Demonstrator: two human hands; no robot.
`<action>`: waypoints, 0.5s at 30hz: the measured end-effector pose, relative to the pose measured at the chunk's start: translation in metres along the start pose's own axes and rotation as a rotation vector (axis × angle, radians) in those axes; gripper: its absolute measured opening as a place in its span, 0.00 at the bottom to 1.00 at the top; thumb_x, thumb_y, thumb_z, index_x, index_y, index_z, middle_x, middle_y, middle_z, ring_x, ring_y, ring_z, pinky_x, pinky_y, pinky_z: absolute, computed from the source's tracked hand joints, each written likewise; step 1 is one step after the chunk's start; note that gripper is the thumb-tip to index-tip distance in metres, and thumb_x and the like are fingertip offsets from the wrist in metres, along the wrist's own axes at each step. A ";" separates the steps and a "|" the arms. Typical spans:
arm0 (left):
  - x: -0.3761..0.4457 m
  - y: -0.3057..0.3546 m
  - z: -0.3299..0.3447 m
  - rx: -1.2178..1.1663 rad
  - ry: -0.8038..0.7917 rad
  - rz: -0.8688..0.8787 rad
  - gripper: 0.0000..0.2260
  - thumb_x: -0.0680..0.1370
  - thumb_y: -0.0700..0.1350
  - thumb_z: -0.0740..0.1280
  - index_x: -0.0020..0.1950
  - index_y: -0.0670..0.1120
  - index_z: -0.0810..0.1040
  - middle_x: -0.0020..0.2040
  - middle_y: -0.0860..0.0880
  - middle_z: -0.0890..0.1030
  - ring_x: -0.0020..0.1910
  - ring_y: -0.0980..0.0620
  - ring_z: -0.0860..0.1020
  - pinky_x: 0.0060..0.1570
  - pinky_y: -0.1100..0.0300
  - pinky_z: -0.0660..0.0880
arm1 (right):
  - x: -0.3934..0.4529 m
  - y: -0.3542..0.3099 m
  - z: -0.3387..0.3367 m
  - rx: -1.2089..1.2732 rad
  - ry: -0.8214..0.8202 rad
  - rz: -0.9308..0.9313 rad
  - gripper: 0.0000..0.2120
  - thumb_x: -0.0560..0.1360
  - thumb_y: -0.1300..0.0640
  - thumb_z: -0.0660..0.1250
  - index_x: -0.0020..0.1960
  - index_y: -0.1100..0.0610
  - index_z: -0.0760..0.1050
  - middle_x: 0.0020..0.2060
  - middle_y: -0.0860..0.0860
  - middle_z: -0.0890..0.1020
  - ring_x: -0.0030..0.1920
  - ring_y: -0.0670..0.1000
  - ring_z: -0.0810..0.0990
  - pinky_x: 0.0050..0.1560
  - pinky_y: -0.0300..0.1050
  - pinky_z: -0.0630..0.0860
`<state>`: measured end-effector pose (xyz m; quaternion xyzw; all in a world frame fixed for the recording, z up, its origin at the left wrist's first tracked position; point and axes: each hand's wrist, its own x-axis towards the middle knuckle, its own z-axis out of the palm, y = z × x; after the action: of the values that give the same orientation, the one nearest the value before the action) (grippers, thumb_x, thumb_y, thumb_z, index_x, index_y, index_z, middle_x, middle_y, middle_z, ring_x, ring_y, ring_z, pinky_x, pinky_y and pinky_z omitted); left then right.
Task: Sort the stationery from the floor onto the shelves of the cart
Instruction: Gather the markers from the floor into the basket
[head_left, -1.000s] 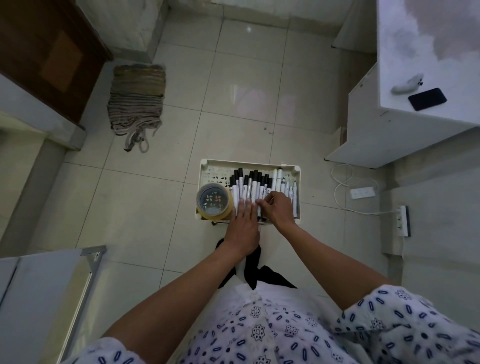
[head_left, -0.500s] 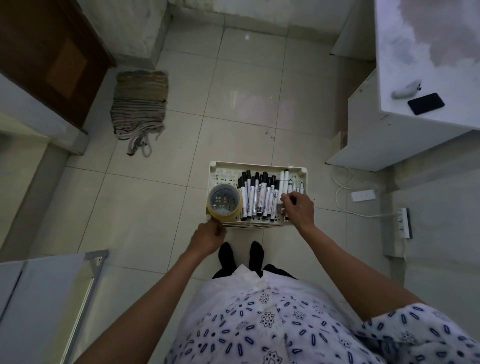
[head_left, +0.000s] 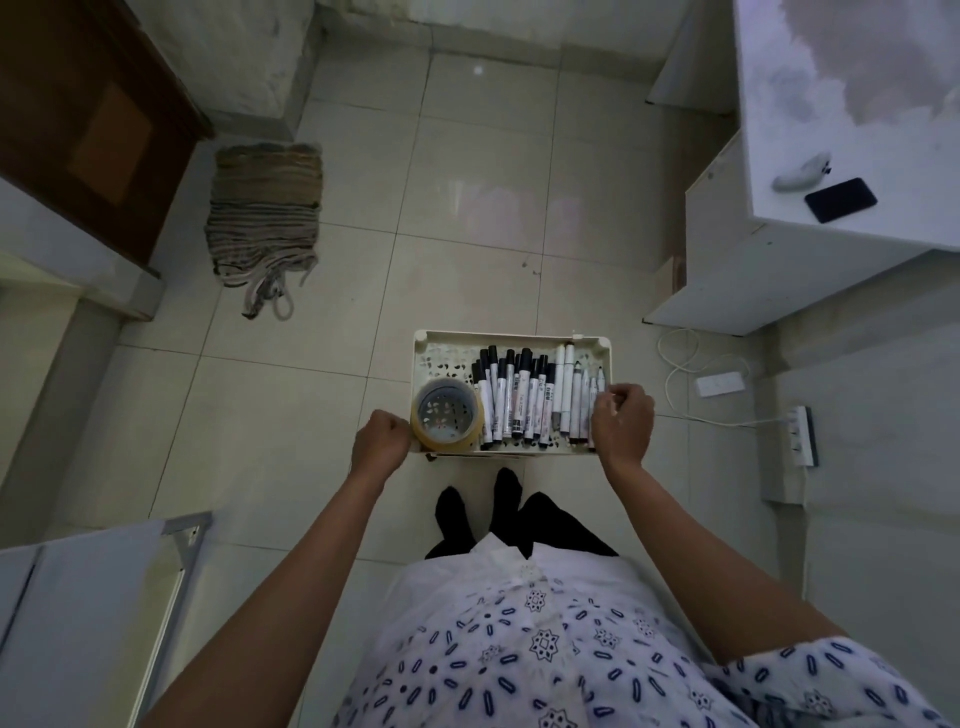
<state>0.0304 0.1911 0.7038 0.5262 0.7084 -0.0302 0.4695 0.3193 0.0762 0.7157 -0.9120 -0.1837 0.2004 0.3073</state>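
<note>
Here, cart (head_left: 447, 340) gripped, left hand (head_left: 378, 443), right hand (head_left: 623, 427)

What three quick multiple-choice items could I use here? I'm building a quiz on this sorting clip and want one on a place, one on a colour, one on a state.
1. Where does the tape roll sit in the cart's top tray?
A. At its left end
B. At its right end
C. On the floor beside it

2. What colour are the caps of the markers next to the roll?
A. Red
B. Black
C. Green

3. How are the hands placed?
A. Both flat on the markers
B. Both hanging by the legs
C. Fingers curled, one at each end of the tray

Answers: 1 A, the roll lies left of the markers. 2 B, the caps are dark black. 3 C, the left hand and the right hand are curled at the tray's ends.
</note>
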 end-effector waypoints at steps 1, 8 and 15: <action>0.003 0.006 0.001 -0.093 -0.001 -0.007 0.13 0.81 0.50 0.57 0.54 0.42 0.76 0.55 0.44 0.80 0.50 0.46 0.76 0.46 0.57 0.69 | 0.005 0.003 -0.002 -0.032 0.012 0.037 0.13 0.77 0.56 0.64 0.59 0.61 0.73 0.57 0.58 0.75 0.57 0.58 0.75 0.61 0.56 0.72; 0.010 0.035 0.002 -0.609 -0.260 -0.205 0.16 0.81 0.59 0.62 0.60 0.50 0.77 0.55 0.50 0.82 0.54 0.49 0.79 0.52 0.53 0.77 | 0.035 0.007 -0.003 0.119 -0.411 0.382 0.28 0.84 0.43 0.50 0.67 0.64 0.71 0.64 0.60 0.76 0.61 0.60 0.75 0.64 0.56 0.72; 0.022 0.028 0.006 -0.671 -0.416 -0.269 0.24 0.78 0.65 0.62 0.65 0.49 0.77 0.61 0.47 0.82 0.61 0.45 0.78 0.63 0.45 0.75 | 0.027 0.014 -0.006 0.068 -0.548 0.478 0.43 0.77 0.27 0.43 0.75 0.59 0.66 0.70 0.61 0.72 0.65 0.61 0.74 0.59 0.58 0.77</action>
<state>0.0554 0.2156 0.6979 0.2296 0.6313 0.0355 0.7399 0.3484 0.0753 0.7042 -0.8308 -0.0340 0.5095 0.2215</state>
